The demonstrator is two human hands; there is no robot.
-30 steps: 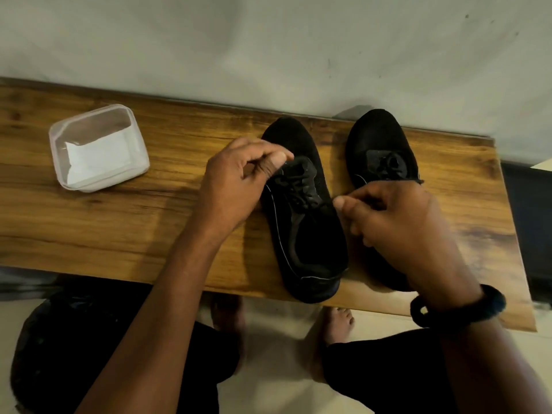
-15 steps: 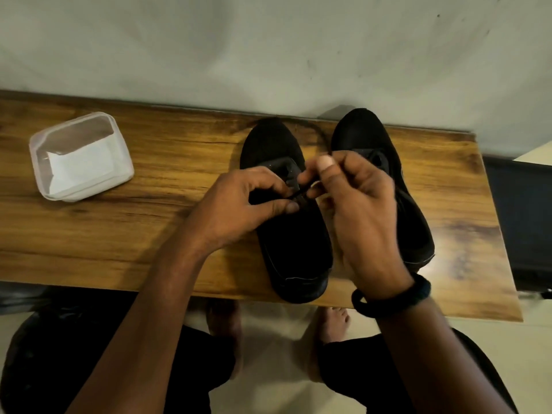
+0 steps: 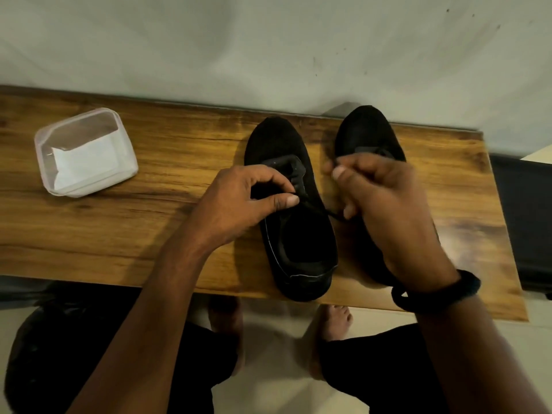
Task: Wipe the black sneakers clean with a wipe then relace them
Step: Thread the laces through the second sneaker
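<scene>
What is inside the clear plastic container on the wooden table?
The clear plastic container holds a white folded wipe. Whether more lie beneath it cannot be seen.

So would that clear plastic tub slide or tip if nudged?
Probably slides: the tub looks thin-walled and holds only white wipes, so it is likely light. Unlikely to tip: it sits low and wide on the table.

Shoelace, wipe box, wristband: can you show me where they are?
shoelace [image 3: 324, 211], head view, its taut middle strand.
wipe box [image 3: 130, 165], head view, right wall.
wristband [image 3: 469, 283], head view, outer edge.
</scene>
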